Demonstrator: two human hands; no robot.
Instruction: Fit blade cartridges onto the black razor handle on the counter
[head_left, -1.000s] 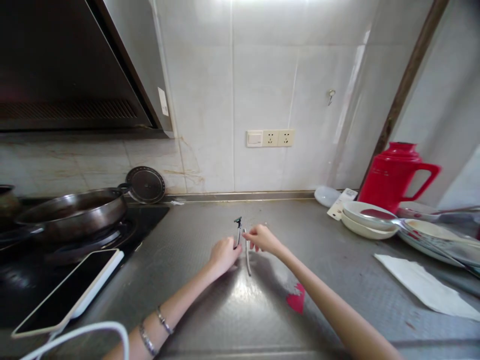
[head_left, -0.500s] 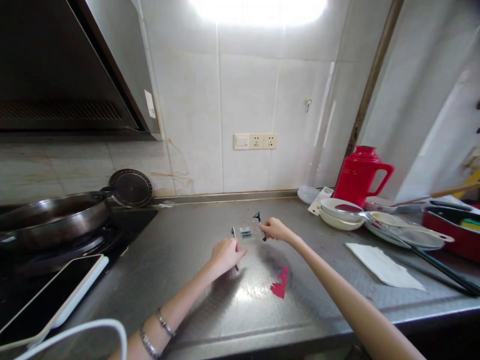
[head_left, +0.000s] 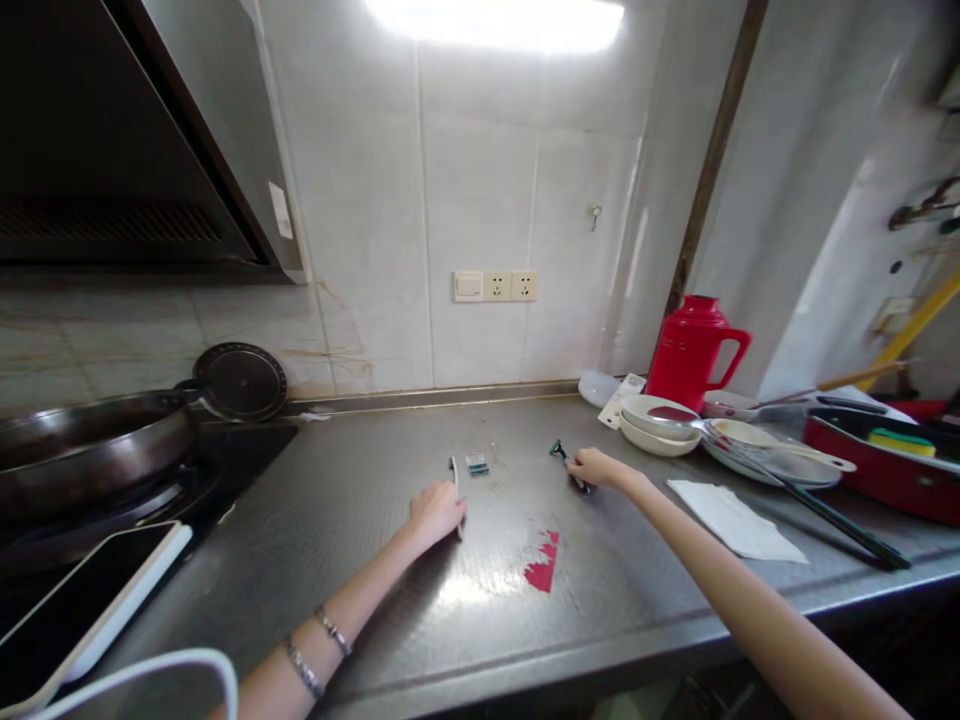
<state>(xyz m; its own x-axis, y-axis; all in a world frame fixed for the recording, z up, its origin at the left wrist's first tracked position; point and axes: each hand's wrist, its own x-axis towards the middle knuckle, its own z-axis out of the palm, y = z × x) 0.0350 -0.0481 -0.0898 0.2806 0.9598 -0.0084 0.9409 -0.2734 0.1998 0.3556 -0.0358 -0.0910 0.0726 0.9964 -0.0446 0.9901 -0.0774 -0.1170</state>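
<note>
My right hand (head_left: 600,468) is closed around the dark handle of a razor (head_left: 559,452), low over the steel counter or on it. The razor's teal-and-black head points to the back left. My left hand (head_left: 436,512) is closed on a thin pale strip-like stick (head_left: 455,482) with a dark tip, its kind unclear; my fingers hide part of it. Between the hands, just beyond the left one, lies a small clear plastic piece with teal bars (head_left: 477,465). A torn red patch (head_left: 544,565) is on the counter in front of my hands.
On the left are a pan (head_left: 97,440) on the hob, a round dark lid (head_left: 241,382) and a phone (head_left: 90,600) with a white cable (head_left: 172,656). To the right stand a red thermos (head_left: 686,350), stacked bowls (head_left: 656,440), a white tissue (head_left: 735,520) and a red pot (head_left: 877,470).
My right hand has carried the razor to the right and lowered it toward the counter. My left hand stays near the same spot with the stick. The whole view has shifted slightly.
</note>
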